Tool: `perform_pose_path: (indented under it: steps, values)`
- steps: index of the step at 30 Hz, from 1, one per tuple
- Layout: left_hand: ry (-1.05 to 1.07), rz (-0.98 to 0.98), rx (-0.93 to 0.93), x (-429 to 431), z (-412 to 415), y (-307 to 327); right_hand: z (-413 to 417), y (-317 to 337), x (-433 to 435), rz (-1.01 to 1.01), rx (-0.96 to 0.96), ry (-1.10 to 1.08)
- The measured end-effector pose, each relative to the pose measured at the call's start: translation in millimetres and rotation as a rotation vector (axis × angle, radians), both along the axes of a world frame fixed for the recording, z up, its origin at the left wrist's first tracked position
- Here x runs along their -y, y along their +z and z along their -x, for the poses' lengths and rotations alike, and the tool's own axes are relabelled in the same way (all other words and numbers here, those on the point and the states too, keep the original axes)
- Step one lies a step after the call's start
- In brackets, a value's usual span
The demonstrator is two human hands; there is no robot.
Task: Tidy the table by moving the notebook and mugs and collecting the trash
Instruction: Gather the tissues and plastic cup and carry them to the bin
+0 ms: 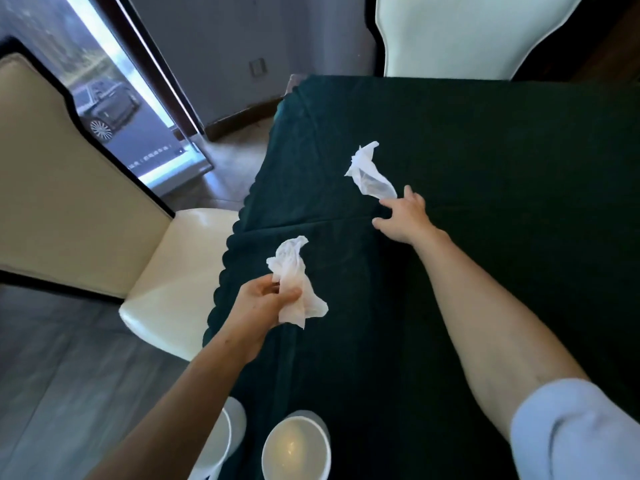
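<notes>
My left hand (258,304) is closed around a crumpled white tissue (294,282), held just above the near left edge of the table. A second crumpled tissue (369,173) lies on the dark green tablecloth (485,168) further out. My right hand (403,216) reaches toward it with fingers spread, fingertips almost at its near end, holding nothing. Two white mugs stand at the table's near edge: one (296,448) seen from above, the other (225,441) partly hidden behind my left forearm. No notebook is in view.
A cream chair (173,282) with a dark-trimmed back stands left of the table. Another cream chair (460,36) is at the far end. A glass door (114,98) lies beyond on the left, over grey wood flooring.
</notes>
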State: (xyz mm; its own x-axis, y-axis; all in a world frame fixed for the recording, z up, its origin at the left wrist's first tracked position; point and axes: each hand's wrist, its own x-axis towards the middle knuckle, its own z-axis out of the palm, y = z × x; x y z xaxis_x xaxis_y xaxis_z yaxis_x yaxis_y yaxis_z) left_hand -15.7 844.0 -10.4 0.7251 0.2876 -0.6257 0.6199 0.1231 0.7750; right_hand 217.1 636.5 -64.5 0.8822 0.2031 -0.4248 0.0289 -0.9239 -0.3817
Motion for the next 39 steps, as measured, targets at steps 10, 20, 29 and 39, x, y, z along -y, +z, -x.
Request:
perform_pose_path:
  steps: [10, 20, 29, 39]
  values:
    - [-0.003, -0.005, 0.072, -8, -5, 29, 33, 39, -13, -0.183, 0.194, -0.039]
    - [-0.015, -0.047, 0.315, -11, 9, 102, 164, 199, 1, -0.358, -0.184, 0.396]
    - [-0.575, 0.370, 0.372, 39, 122, 159, 348, 268, 19, -0.965, 0.200, -0.398]
    - [-0.894, 0.461, 0.462, 86, 265, 191, 549, 263, 40, -0.506, 0.884, -0.718]
